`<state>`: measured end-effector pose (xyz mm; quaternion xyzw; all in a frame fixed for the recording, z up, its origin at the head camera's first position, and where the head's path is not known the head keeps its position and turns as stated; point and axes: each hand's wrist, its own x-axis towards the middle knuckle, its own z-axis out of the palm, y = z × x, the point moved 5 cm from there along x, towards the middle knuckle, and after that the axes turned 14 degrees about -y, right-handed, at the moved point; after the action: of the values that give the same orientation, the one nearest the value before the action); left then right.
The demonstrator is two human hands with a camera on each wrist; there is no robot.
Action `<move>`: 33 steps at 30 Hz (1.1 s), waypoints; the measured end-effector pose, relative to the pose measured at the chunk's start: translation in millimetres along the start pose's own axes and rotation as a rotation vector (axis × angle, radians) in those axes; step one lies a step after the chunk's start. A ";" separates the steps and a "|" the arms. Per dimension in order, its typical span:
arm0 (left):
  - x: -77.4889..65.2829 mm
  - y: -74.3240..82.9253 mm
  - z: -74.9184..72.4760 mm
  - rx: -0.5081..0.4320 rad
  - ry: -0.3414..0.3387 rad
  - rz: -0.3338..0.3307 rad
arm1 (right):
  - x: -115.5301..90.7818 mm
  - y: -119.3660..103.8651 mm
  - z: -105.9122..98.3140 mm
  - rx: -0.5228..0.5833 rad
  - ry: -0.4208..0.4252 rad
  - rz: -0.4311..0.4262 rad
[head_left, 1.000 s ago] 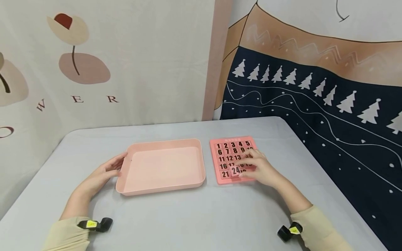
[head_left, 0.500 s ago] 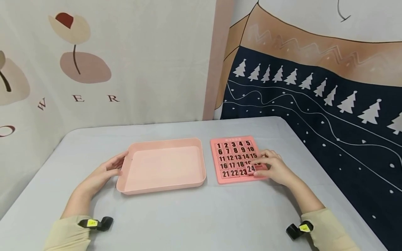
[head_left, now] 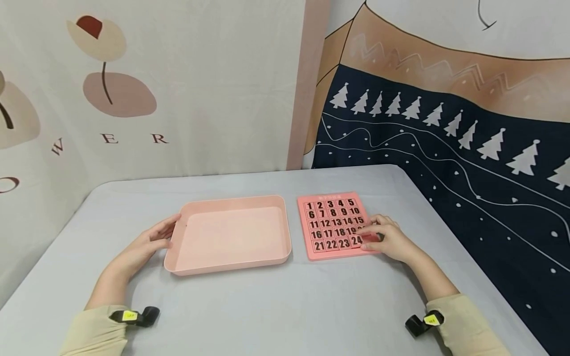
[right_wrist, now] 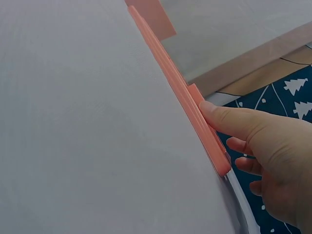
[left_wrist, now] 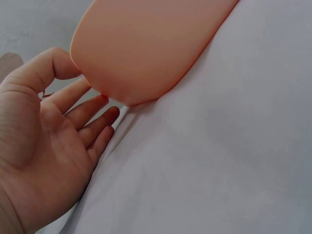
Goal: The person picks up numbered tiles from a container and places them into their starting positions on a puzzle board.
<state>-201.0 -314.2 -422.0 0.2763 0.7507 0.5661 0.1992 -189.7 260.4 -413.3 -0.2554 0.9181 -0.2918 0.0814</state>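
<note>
My left hand (head_left: 140, 252) rests against the left end of a shallow pink tray (head_left: 228, 268), fingers spread along its outer wall. Thumb and fingertips meet the tray's end in the left wrist view. To the tray's right lies a pink number board (head_left: 331, 254) with rows of black-numbered tiles. My right hand (head_left: 389, 240) is over its lower right corner, pinching the number tile 24 (head_left: 356, 240) in the bottom row. From the right wrist view, one end of the tile (right_wrist: 194, 91) stands a little above the board, beside my thumb. Fingers partly cover the tiles around 20.
A grey-white cloth (head_left: 267, 311) covers the table. Behind it hangs a pale curtain (head_left: 222, 99) with flower prints, and a dark tree-patterned cloth (head_left: 445, 163) drops along the right edge. Each forearm carries a black wrist camera (head_left: 149, 316).
My right hand has moved right across the board with tile 24, which has come down from above the tiles into the bottom row beside 23. The left hand and tray have stayed put.
</note>
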 end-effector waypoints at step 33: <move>-0.5 4.5 1.3 0.028 0.025 -0.025 | -0.1 -5.9 3.1 0.027 0.003 0.002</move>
<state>-198.9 -312.6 -418.0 0.2623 0.7644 0.5565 0.1930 -186.2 254.8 -412.4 -0.2527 0.9145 -0.3046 0.0836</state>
